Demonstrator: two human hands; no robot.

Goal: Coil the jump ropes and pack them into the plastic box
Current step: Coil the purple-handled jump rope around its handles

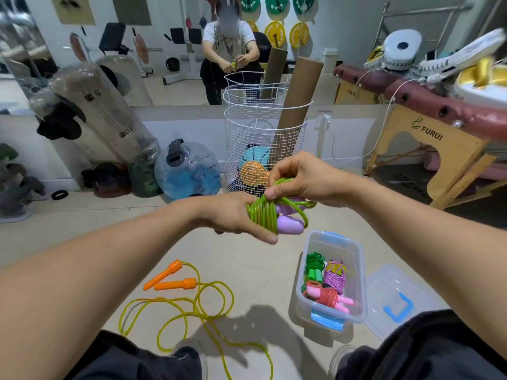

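Note:
My left hand (236, 215) grips a green jump rope (264, 215) wound in tight turns around its two purple handles (290, 224). My right hand (295, 176) pinches a loop of the same green rope just above the bundle. Below, to the right, the clear plastic box (356, 275) stands open on the floor and holds three coiled ropes: green, purple and red with pink handles. A yellow rope (192, 314) with orange handles (171, 277) lies uncoiled on the floor at the lower left.
The box's clear lid (395, 300) with blue clasps lies right of the box. A white wire basket (263, 144) with balls and cardboard tubes stands ahead, before a wall mirror. A wooden folding table (428, 149) is at the right, weight bags at the left. My knees frame the bottom.

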